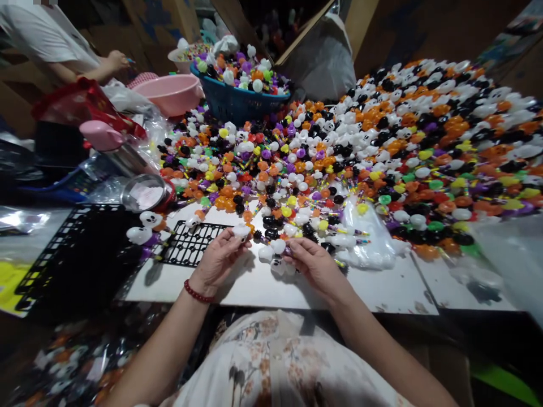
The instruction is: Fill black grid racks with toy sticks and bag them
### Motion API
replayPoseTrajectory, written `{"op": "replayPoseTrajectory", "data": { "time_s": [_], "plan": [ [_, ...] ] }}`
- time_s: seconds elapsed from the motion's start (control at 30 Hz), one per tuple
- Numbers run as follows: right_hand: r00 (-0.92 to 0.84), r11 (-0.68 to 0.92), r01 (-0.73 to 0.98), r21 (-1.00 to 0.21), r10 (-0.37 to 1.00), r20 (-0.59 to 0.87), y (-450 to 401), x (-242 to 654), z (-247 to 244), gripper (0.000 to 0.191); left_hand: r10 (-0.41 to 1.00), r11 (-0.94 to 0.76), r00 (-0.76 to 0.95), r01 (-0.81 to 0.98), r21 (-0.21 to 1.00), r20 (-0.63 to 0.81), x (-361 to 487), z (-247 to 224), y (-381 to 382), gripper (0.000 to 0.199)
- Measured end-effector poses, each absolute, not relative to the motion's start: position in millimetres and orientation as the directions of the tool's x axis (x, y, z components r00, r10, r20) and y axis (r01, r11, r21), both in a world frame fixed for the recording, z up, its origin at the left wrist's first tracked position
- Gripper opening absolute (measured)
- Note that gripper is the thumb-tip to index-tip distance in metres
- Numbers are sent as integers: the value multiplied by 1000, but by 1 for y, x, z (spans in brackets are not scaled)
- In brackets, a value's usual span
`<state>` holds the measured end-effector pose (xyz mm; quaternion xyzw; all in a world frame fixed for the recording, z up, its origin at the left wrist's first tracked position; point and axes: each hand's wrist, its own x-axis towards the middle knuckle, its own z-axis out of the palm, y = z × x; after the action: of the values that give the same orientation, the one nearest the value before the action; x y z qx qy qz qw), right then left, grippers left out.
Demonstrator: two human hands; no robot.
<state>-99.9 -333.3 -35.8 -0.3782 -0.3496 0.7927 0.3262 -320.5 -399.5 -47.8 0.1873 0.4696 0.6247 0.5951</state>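
My left hand (223, 251), with a red bead bracelet at the wrist, pinches a small white plastic figure (241, 230) between thumb and fingertips. To its right, the fingers of my right hand (314, 263) are closed on the purple part of a white-topped toy stick (278, 247). White ghost-faced pieces (278, 265) lie on the white table (246, 285) just under that stick. Left of my left hand is a black plastic grid tray (186, 243). Two ghost-headed toy sticks (139, 235) rest by the tray's left end.
A large heap of coloured toy sticks (407, 135) covers the back and right. Behind stand a full blue basket (240, 99) and a pink basin (169, 93). Transparent bags (367, 234) lie at right; stacked black trays (80, 254) and a metal bowl (144, 192) at left. Another person's arm (93, 70) shows upper left.
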Motion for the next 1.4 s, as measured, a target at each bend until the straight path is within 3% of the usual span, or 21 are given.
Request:
{"op": "replayPoseTrajectory", "data": {
  "time_s": [0.17,0.33,0.57,0.67,0.8,0.97,1.13,1.4],
  "plan": [
    [-577,-571,-218,-791,730,-368,-338,-101,-39,35,951,169,-76,-680,714,-298,-308,-50,-413,43],
    [-573,-512,-162,-843,745,-342,-340,-101,-38,35,962,176,-32,-680,712,-269,-301,-53,-416,41],
    [-517,-243,-8,-970,831,-204,-338,-97,-25,28,974,215,62,-561,799,-219,-295,-51,-425,53],
    [-556,-27,38,-999,830,-44,-337,-95,-19,22,978,199,55,-508,838,-200,-292,-52,-427,53],
    [-615,269,111,-957,775,147,-335,-90,-14,16,981,193,51,-407,893,-188,-291,-52,-428,51],
    [-688,459,187,-869,693,218,-334,-85,-3,14,972,231,76,-166,959,-221,-291,-47,-428,49],
    [-726,467,211,-859,663,183,-332,-85,2,12,964,243,127,-64,968,-233,-290,-46,-428,48],
    [-720,348,209,-914,687,96,-342,-95,-3,9,966,255,86,-189,948,-243,-271,-47,-433,34]
  ]
}}
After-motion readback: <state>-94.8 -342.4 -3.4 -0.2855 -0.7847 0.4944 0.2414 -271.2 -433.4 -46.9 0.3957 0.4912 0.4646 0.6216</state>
